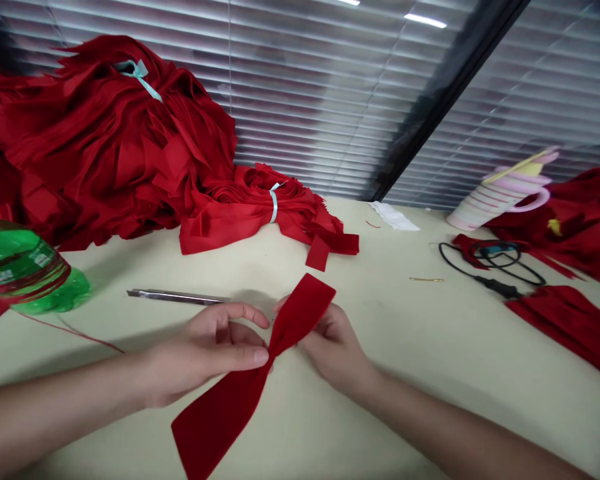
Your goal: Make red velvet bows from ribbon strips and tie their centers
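Observation:
A red velvet ribbon strip (230, 407) lies diagonally over the cream table, gathered narrow at its middle like a bow. My left hand (207, 350) pinches that gathered middle between thumb and fingers. My right hand (333, 343) grips the ribbon from behind on the right of the pinch, fingers curled under the upper end (310, 300). A metal tool (177, 296), like tweezers or a blade, rests on the table just beyond my left hand.
A big heap of red fabric strips (105, 147) tied with pale bands fills the back left. A green plastic bottle (25, 273) lies at the left edge. Black cable (495, 263), tape rolls (505, 190) and more red fabric (575, 320) sit right. Window blinds stand behind.

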A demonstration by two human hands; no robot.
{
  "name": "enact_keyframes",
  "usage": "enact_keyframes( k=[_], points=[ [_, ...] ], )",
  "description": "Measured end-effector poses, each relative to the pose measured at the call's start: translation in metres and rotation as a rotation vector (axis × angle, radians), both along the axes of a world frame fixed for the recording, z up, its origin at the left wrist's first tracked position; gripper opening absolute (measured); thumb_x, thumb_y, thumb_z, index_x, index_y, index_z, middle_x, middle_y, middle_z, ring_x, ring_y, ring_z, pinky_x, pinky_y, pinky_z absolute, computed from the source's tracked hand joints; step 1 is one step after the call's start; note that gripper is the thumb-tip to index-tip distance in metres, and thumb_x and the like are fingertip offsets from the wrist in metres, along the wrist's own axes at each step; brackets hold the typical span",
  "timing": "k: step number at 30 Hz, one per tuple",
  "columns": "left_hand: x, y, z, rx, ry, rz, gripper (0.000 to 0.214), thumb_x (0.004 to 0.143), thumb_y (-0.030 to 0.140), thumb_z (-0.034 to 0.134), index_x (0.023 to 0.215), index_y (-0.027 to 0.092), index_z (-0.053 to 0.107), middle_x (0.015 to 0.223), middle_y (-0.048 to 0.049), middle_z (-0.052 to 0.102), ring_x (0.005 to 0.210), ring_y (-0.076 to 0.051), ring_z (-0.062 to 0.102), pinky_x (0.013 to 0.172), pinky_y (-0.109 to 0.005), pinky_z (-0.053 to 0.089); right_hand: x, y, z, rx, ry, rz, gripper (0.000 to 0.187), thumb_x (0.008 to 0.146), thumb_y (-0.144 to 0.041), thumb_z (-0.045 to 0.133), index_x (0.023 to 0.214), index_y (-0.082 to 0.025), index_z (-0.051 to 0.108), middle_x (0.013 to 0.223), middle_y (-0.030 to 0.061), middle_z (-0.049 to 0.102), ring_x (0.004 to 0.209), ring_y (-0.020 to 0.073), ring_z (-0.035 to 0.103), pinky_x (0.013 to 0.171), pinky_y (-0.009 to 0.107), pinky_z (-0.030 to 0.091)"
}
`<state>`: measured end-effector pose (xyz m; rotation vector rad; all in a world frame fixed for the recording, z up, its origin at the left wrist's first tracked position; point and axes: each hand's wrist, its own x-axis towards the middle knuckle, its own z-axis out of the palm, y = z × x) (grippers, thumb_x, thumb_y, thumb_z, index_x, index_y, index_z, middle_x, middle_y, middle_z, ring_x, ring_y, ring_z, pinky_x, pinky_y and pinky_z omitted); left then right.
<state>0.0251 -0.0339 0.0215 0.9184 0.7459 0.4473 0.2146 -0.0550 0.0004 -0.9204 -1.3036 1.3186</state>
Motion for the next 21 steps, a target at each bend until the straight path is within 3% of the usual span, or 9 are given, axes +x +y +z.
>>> enact_keyframes(
  k=[5, 8, 12, 16, 21],
  points=[
    [0.003, 0.001, 0.008, 0.27, 0.139, 0.016, 0.009, 0.077, 0.024, 0.068, 0.082, 0.017, 0.068, 0.081, -0.0002, 0.07, 0.076, -0.012, 0.061, 0.071, -0.022, 0.044, 0.005, 0.005, -0.001, -0.114, 0.13, 0.293, 0.008, 0.073, -0.02, 0.067, 0.08, -0.018, 0.068, 0.069, 0.0012, 0.065, 0.063, 0.0121, 0.06, 0.056, 0.025, 0.047],
    [0.003, 0.0, 0.009, 0.366, 0.166, -0.028, 0.005, 0.079, 0.021, 0.064, 0.079, 0.019, 0.068, 0.076, 0.0022, 0.07, 0.073, -0.011, 0.062, 0.068, -0.02, 0.044, 0.0, 0.001, 0.003, -0.155, 0.076, 0.218, 0.008, 0.07, -0.023, 0.072, 0.073, -0.017, 0.067, 0.063, -0.0001, 0.063, 0.057, 0.0097, 0.057, 0.054, 0.023, 0.047],
    [0.002, 0.0, 0.009, 0.358, 0.176, -0.11, 0.005, 0.077, 0.018, 0.064, 0.082, 0.019, 0.067, 0.086, 0.0013, 0.071, 0.08, -0.013, 0.063, 0.071, -0.022, 0.046, -0.006, -0.004, 0.005, -0.162, 0.053, 0.148, 0.009, 0.072, -0.023, 0.071, 0.068, -0.016, 0.066, 0.06, -0.0012, 0.063, 0.054, 0.0079, 0.055, 0.053, 0.021, 0.046],
    [0.001, 0.002, 0.01, 0.36, 0.189, -0.072, 0.008, 0.077, 0.024, 0.065, 0.084, 0.019, 0.067, 0.083, 0.0015, 0.07, 0.077, -0.012, 0.061, 0.069, -0.021, 0.045, -0.005, -0.004, 0.001, -0.178, 0.069, 0.091, 0.007, 0.071, -0.022, 0.071, 0.069, -0.017, 0.066, 0.059, -0.0015, 0.063, 0.054, 0.0082, 0.056, 0.052, 0.021, 0.045],
    [0.0, 0.003, 0.009, 0.419, 0.337, -0.065, 0.018, 0.083, 0.033, 0.057, 0.081, 0.018, 0.067, 0.076, 0.0012, 0.064, 0.072, -0.012, 0.053, 0.065, -0.023, 0.04, -0.006, -0.003, 0.002, -0.172, 0.098, 0.13, 0.005, 0.069, -0.016, 0.071, 0.068, -0.016, 0.065, 0.059, -0.0023, 0.062, 0.053, 0.0067, 0.055, 0.052, 0.019, 0.044]
  ],
)
